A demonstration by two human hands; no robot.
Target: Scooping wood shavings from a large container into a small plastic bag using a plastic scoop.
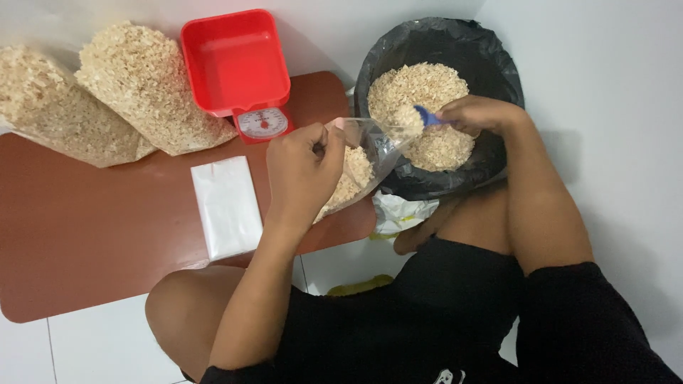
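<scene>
The left hand is pinching a small clear bag open at the tabletop edge. The right hand is gripping a blue scoop, tipping flakes from the black bin into it. The bag is looking partly filled. Two big full bags are lying behind, beside one red scale and one stack of flat bags.

Red kitchen scale; stack of clear bags; two filled bags, brown table
</scene>
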